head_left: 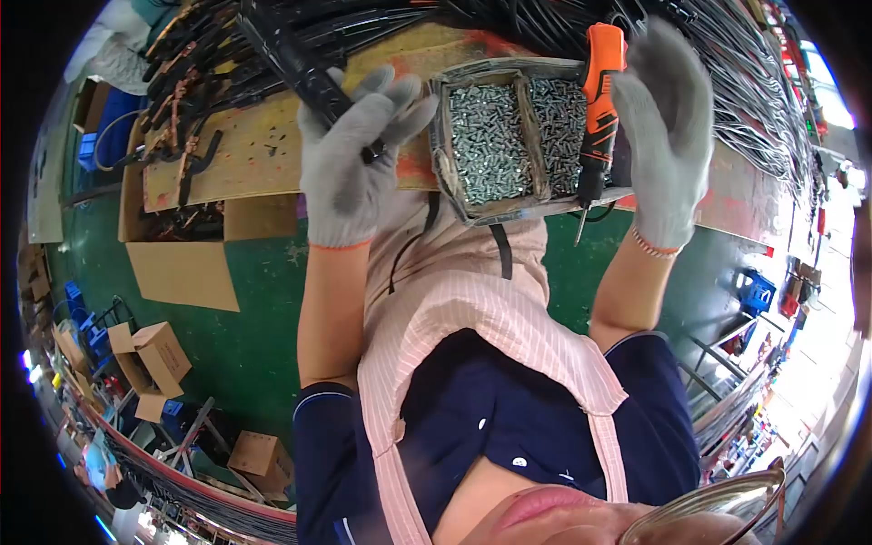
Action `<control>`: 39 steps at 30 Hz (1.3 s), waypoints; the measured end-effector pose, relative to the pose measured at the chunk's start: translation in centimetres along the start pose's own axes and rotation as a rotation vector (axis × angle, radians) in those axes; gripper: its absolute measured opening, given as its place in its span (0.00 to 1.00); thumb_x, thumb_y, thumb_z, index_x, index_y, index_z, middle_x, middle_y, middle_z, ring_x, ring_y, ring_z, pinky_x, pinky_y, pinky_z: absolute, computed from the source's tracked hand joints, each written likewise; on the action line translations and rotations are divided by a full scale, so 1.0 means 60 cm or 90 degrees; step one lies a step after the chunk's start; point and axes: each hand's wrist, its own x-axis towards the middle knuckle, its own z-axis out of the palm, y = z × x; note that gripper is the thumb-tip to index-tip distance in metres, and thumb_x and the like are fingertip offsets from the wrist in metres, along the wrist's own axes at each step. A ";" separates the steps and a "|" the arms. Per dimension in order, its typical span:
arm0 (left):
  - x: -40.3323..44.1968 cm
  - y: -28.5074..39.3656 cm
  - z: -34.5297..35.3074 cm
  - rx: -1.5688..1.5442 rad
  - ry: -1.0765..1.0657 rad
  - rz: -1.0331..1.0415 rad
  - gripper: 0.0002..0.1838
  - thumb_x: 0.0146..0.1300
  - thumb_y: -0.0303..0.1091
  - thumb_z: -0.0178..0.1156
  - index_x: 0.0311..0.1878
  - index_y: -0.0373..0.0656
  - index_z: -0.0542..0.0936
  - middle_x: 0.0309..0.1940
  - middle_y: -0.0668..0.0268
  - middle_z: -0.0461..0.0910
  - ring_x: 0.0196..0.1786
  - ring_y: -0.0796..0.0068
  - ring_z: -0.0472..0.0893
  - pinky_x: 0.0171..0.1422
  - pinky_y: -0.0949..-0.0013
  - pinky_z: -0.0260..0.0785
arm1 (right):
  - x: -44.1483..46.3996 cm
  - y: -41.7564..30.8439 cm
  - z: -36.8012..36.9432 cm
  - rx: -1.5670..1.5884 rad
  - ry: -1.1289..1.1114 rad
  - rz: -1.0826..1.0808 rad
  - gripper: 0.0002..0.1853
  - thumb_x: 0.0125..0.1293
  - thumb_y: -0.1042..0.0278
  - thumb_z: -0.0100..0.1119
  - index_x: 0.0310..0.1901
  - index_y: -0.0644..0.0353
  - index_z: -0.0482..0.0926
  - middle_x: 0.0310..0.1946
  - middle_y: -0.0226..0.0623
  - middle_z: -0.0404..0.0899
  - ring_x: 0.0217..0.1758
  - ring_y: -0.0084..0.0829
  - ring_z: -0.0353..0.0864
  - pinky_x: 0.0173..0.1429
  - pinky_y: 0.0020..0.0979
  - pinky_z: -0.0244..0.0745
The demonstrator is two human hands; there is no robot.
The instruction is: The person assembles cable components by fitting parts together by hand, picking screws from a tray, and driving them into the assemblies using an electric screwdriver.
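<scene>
My left hand (350, 168), in a grey-white knit glove, is closed around a long black rod-shaped part (295, 64). The part slants from the upper left down through the fingers, and its exact kind is unclear. My right hand (668, 127), gloved the same way, has its thumb apart from the fingers and holds nothing. Close to that thumb lies an orange and black electric screwdriver (602, 100), its bit pointing down past the edge of a divided tray (445, 145). Small silver screws (490, 145) fill the tray's left compartment, and darker ones (556, 123) the right.
Black cables with copper ends (182, 100) are piled on the worktable (250, 150) at the upper left. More black cables (754, 100) lie at the upper right. An open cardboard box (182, 272) stands below the table's left edge, on the green floor (254, 345).
</scene>
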 end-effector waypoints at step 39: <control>0.020 -0.070 0.011 0.084 -0.183 -0.121 0.09 0.77 0.32 0.56 0.55 0.46 0.78 0.24 0.71 0.73 0.17 0.85 0.68 0.16 0.79 0.59 | -0.066 0.022 0.029 0.526 0.138 -0.014 0.22 0.68 0.70 0.57 0.62 0.61 0.68 0.25 0.32 0.68 0.21 0.23 0.65 0.26 0.25 0.66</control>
